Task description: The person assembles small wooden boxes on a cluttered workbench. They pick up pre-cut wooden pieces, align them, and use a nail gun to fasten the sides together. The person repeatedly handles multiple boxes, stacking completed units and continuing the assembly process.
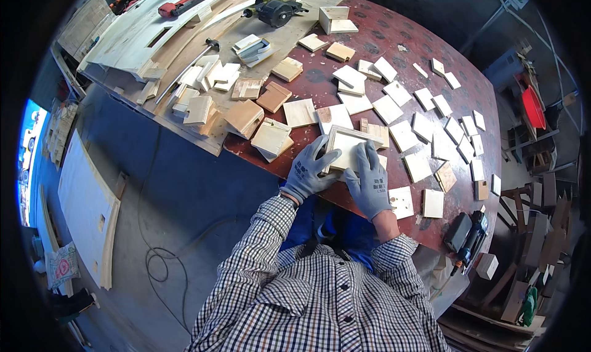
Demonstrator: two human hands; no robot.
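While both gloved hands press on it, the scene reads as follows.

Frame: a shallow square wooden frame lies flat on the surface near its front edge, just ahead of the person's chest.
Left hand: the left hand, in a grey glove, grasps the frame at its 8 o'clock corner, fingers curled over the left rim.
Right hand: the right hand, also gloved, lies on the frame's 4 o'clock corner, fingers spread flat over the panel and rim, holding it down.
Surface: a round, dark red surface carries everything.
Squares: many pale wooden squares lie scattered from 12 to 4 o'clock of the frame; two more sit just beside the right wrist.
Blocks: thicker wooden blocks are heaped at 10 o'clock of the frame, near the left hand.
Box: a small open wooden box stands at 12 o'clock, well apart.
Power tool: a dark power tool lies at 11 o'clock on a plank at the far side.
Nailer: a black tool rests at 4 o'clock, at the surface's near rim.
Cable: a thin cable loops on the floor at 8 o'clock.
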